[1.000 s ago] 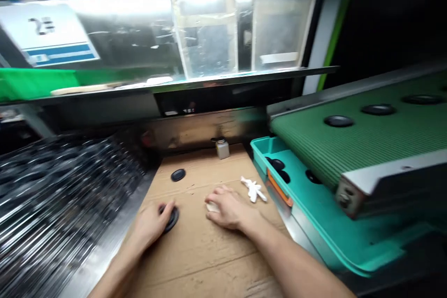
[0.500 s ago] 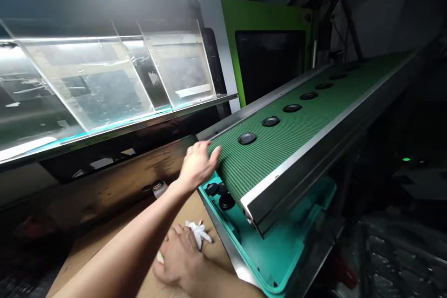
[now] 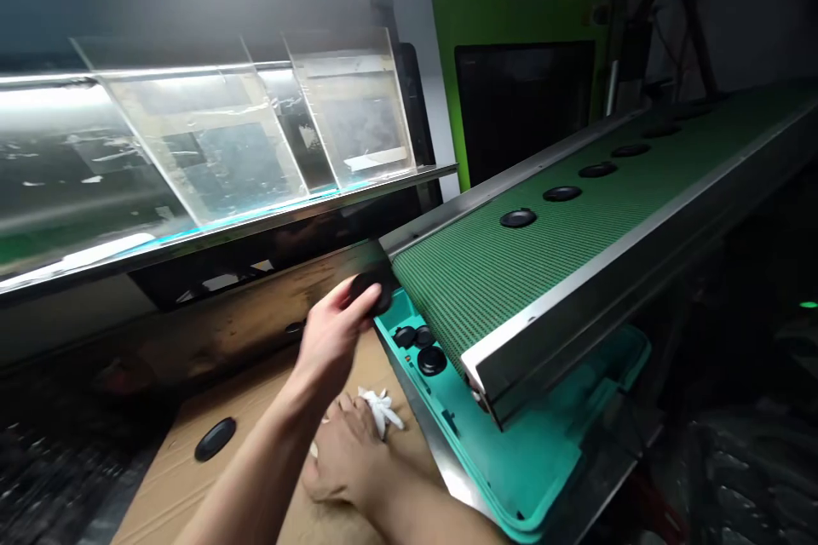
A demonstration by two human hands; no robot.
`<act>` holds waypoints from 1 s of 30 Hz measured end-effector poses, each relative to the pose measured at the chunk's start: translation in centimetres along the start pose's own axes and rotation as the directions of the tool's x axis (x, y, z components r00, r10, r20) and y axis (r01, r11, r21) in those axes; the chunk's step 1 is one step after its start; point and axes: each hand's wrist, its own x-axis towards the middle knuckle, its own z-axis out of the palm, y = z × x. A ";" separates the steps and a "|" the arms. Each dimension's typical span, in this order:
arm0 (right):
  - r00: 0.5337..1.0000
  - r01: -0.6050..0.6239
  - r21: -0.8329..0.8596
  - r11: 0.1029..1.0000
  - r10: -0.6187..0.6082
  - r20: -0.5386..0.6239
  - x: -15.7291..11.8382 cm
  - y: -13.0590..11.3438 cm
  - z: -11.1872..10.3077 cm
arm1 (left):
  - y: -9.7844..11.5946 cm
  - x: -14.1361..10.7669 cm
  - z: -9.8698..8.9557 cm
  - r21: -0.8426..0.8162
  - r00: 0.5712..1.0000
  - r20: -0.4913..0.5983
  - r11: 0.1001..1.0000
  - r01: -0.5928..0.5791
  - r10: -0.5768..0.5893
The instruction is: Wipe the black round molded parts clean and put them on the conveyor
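Observation:
My left hand point(image 3: 332, 328) holds a black round part point(image 3: 371, 291) between thumb and fingers, just off the near end of the green conveyor belt point(image 3: 460, 289). The part is blurred. Lower down, my right hand point(image 3: 345, 447) rests on a cardboard sheet point(image 3: 256, 396), its fingers curled round a white cloth point(image 3: 382, 410) that sticks out beyond them; a bit of white also shows by the thumb. On the cardboard at the left lies a black oval-looking disc point(image 3: 216, 438). Several black discs point(image 3: 518, 218) sit in a row along the belt.
Under the belt's end, a teal bin point(image 3: 511, 460) holds black parts point(image 3: 431, 360) at its left side. A metal rail point(image 3: 594, 260) edges the belt. Clear panels point(image 3: 236, 162) of a machine stand at the left, a green machine frame point(image 3: 451, 94) behind.
My left hand has taken hold of a black part and moved slightly down and left. The view has turned left, and a disc on the cardboard now shows. My right hand keeps its place on the cardboard.

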 end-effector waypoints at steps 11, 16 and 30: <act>0.946 -0.004 0.230 0.973 0.078 -0.314 -0.1 -2.3 0.8 | -11.1 -13.1 -16.8 -0.581 0.799 -0.347 0.781 0.228 -0.492; 0.948 0.065 0.182 0.981 -0.004 -0.318 -0.5 -4.6 2.4 | -11.4 -12.9 -15.5 -0.749 0.885 -0.113 0.623 0.223 -0.452; 0.985 0.042 -0.121 0.992 -0.061 -0.161 0.0 -6.3 3.7 | -13.1 -13.5 -15.9 -0.845 0.863 -0.014 0.468 0.260 -0.504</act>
